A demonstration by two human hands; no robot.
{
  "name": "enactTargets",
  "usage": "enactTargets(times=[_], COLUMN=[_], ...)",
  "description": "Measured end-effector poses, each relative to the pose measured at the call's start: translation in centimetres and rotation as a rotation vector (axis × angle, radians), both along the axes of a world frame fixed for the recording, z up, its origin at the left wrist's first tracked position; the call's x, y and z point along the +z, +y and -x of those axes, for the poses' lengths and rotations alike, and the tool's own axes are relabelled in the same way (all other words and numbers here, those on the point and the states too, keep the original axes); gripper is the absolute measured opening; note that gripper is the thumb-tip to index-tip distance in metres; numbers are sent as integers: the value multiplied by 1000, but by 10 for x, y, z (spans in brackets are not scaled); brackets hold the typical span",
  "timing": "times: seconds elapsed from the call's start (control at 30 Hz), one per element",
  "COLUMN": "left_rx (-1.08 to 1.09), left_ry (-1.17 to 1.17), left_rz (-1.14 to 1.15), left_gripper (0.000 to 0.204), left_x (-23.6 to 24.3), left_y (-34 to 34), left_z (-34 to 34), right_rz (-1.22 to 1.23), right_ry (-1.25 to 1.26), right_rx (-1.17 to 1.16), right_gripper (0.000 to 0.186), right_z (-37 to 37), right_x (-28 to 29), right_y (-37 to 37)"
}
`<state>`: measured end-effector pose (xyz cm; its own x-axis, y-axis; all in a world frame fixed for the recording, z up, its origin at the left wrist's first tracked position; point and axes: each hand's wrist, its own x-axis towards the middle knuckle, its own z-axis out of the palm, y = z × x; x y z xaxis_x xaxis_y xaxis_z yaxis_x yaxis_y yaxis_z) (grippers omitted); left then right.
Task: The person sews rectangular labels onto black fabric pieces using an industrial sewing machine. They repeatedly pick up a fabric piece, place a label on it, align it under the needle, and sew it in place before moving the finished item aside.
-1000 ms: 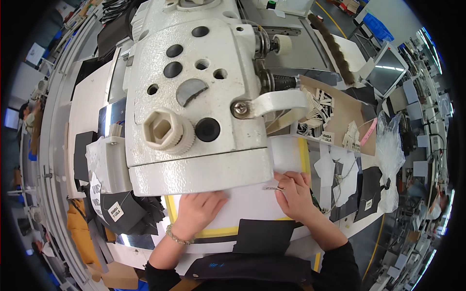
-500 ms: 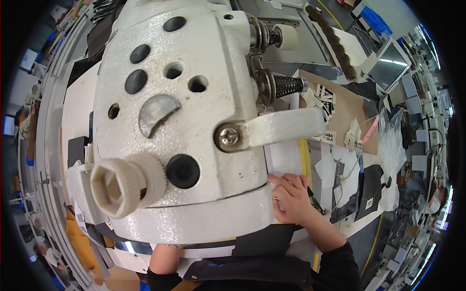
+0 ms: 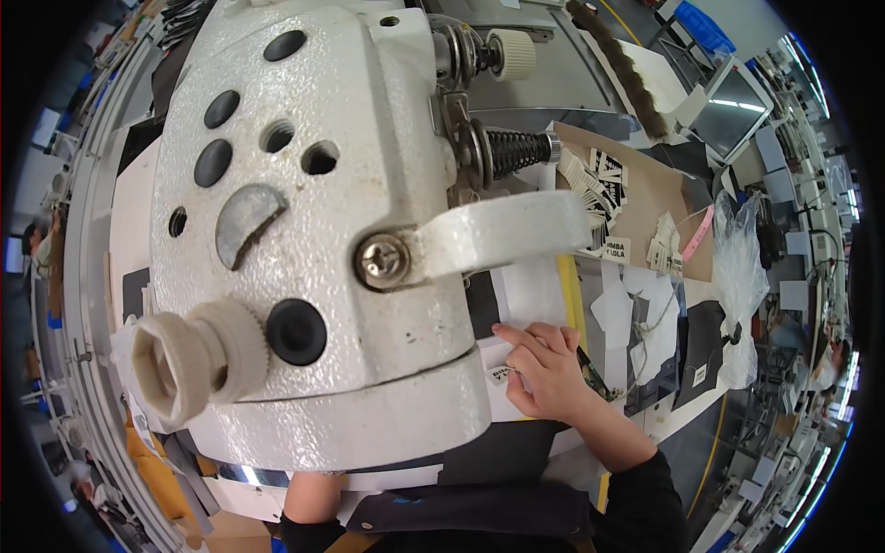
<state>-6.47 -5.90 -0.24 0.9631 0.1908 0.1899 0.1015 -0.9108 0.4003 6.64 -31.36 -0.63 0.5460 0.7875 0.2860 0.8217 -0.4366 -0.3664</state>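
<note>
The white sewing machine head (image 3: 313, 212) fills the middle and hides most of the work under it. My right hand (image 3: 550, 370) rests at its right side, fingers bent and forefinger pointing left. Its thumb and fingers close around a tiny bit of something that I cannot make out. Just left of these fingers, a small white label (image 3: 499, 375) with dark print lies on white material. My left forearm (image 3: 312, 498) runs in under the machine head, which covers the left hand and its fingers. Black material (image 3: 498, 453) lies in front of me.
A shallow cardboard box (image 3: 650, 166) holding loose printed labels stands at the right, beyond white paper pieces (image 3: 654, 318). Crumpled clear plastic (image 3: 740, 286) is beside it. The machine's thread tension knobs (image 3: 512, 53) and a curved white arm (image 3: 516, 226) jut out rightward.
The machine head appears further left in the view. The label beside my right hand now shows, and that hand is a little further clear of the machine's edge.
</note>
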Motion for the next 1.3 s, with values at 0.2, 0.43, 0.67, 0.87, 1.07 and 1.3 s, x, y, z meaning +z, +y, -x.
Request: enactTargets(times=[0.2,0.43,0.67,0.87,1.07,1.3], left_rx=[15,-5,-36,-44,-32,-96], left_ry=[0,-18,-110,-79,-104,-178], left_rz=[51,41,-52,-150,-111,154], left_gripper=[24,19,19,32,35,34], left_x=[-9,-5,-22,-3,0,7], left_y=[2,2,8,2,-1,3], left_z=[5,3,11,4,1,-2], right_rz=[12,32,45,42,-48,-290], right_ry=[-28,-120,-166,-159,-36,720], right_rx=[0,-8,-25,-31,-41,-80], right_gripper=[19,17,16,16,17,12], right_z=[1,3,6,7,4,12], right_x=[1,-1,-1,-2,-2,12], right_y=[0,-2,-1,-1,0,4])
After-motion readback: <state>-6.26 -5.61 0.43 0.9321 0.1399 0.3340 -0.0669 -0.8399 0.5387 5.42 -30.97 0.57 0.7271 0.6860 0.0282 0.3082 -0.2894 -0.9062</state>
